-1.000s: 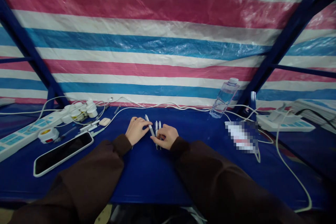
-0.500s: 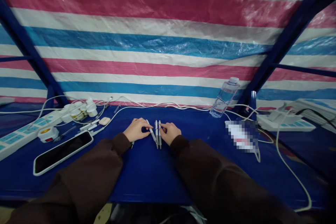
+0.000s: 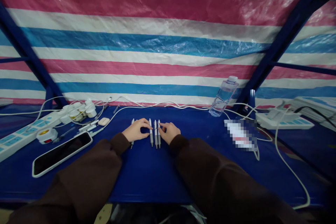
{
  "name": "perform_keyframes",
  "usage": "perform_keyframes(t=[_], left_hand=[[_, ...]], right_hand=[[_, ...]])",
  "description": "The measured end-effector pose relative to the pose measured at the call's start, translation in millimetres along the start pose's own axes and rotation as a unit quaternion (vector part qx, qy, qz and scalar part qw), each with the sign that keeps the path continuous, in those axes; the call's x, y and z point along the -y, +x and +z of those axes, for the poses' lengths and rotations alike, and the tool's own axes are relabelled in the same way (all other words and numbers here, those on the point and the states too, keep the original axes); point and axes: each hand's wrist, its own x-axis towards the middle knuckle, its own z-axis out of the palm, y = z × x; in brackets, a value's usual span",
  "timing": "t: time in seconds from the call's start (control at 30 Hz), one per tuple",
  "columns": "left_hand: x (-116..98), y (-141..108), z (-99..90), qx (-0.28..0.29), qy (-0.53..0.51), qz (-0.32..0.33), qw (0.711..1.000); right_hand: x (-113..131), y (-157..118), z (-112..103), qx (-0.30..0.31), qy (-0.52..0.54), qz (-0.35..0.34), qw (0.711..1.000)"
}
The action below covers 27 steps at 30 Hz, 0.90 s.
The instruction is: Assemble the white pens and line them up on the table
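Note:
Three slim white-and-grey pens lie side by side on the blue tabletop, pointing toward me. My left hand has its thumb and index fingertip on the left pen, fingers curled. Between the hands lies the middle pen, untouched. My right hand pinches at the right pen with thumb and forefinger. Another pen is partly covered by my left hand; its two ends stick out.
To the left are a phone, a white earbud case, a power strip and a round plug adapter. A water bottle stands at the back right, near a blurred-out item. White cables run along the back.
The left pen has turned from a slant to nearly parallel with the other two, and a gap has opened beside the middle pen. My right hand has hardly moved.

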Motion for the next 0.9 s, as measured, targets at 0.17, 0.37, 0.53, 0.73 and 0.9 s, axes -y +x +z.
perform_keyframes(t=[0.17,0.37,0.53,0.73,0.9], left_hand=[[1.1,-0.1,1.6,0.006,-0.009,-0.001,1.0],[-1.1,-0.1,0.8,0.024,-0.015,-0.012,1.0],[1.0,-0.7,0.7,0.032,-0.038,-0.017,0.999],[1.5,-1.2,2.1,0.024,-0.052,-0.01,0.998],[0.1,-0.8,2.2,0.027,-0.047,-0.011,0.998]], right_hand=[[0.8,0.6,-0.5,0.006,0.011,0.004,1.0],[0.1,1.4,-0.5,0.001,0.016,0.001,1.0],[-0.7,2.0,0.0,0.002,0.019,0.006,1.0],[0.5,1.8,-1.7,0.011,0.026,0.018,0.999],[2.1,1.4,-4.3,0.018,0.032,0.02,0.999]])
